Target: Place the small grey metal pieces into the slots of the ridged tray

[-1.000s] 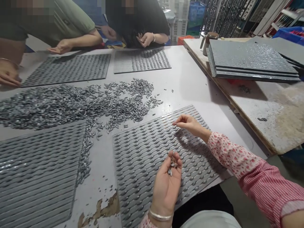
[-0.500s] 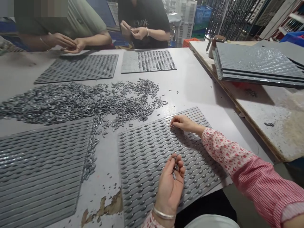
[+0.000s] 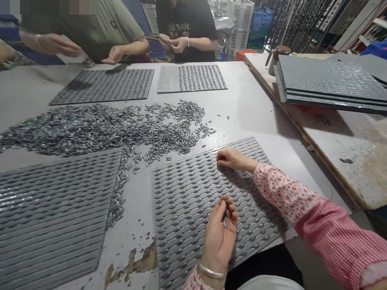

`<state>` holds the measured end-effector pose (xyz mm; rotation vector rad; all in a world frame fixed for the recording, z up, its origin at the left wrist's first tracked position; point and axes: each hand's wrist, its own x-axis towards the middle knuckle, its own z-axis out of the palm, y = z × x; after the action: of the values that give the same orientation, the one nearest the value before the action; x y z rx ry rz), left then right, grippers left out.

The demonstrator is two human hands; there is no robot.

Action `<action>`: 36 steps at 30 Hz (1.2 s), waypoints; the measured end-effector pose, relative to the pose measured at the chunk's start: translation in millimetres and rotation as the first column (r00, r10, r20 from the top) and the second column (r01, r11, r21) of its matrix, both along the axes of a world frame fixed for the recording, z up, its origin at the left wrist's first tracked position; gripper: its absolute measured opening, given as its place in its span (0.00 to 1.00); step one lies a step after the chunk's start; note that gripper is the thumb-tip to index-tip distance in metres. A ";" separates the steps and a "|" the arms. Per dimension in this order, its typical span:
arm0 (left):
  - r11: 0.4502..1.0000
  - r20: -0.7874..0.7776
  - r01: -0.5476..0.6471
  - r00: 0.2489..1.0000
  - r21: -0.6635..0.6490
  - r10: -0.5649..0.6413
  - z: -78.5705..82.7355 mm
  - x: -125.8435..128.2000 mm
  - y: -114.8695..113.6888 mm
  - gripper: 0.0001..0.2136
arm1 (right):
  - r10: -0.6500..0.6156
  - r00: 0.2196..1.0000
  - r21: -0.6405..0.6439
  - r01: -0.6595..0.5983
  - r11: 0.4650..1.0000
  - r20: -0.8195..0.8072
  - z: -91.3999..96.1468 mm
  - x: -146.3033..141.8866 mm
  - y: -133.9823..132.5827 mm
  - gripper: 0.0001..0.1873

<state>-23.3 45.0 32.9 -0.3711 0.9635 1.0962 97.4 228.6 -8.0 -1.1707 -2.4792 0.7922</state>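
While the left hand (image 3: 219,235) lay palm up over the near edge of the grooved tray (image 3: 193,193), its fingers curled loosely round a few small metal pieces (image 3: 225,217) cupped against the fingertips; the right hand (image 3: 231,158) rested on the tray's far right part, fingers drawn together and tips pressed down onto a groove, though whether a piece sat under them could not be told; a flowered sleeve (image 3: 284,189) ran back from it to the near right. The tray lay just in front of the person, turned slightly so that its long grooves ran from near left to far right; the pieces seated in it lay lengthwise along those grooves. A silver bangle (image 3: 211,272) circled the left wrist. Just left of the tray a trail of loose pieces ran along the table (image 3: 250,108); beyond it lay a second grooved tray (image 3: 54,213), its grooves on much the same slant. Farther off, between the tray and the far side, a broad heap of pieces (image 3: 99,129) spread across the table, its long axis left to right, the pieces pointing every way. Beyond the heap lay two dotted trays (image 3: 105,84) side by side; two other people stood behind them, their hands held above the table's far edge. On the right, on a separate bench (image 3: 341,141), sat a stack of trays (image 3: 326,82).
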 end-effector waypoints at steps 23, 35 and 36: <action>0.992 -0.104 -0.072 0.991 0.104 0.083 0.0 4.9 8.5 0.06 | 0.130 0.925 -0.391 -0.274 0.878 -0.357 40.2 21.3 -64.2 0.10; 0.998 0.043 -0.067 0.997 0.012 0.067 8.0 2.2 10.5 0.11 | -0.284 0.944 0.143 0.262 0.955 0.168 -12.2 27.1 -12.2 0.08; 0.998 0.034 -0.064 0.997 0.019 0.063 7.5 2.4 10.2 0.11 | -0.301 0.935 0.166 0.272 0.948 0.186 -12.9 25.9 -13.3 0.08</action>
<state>-20.9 55.2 40.4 -0.4047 0.9158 1.1530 123.2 215.4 -20.9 -1.5878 -2.3931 0.4298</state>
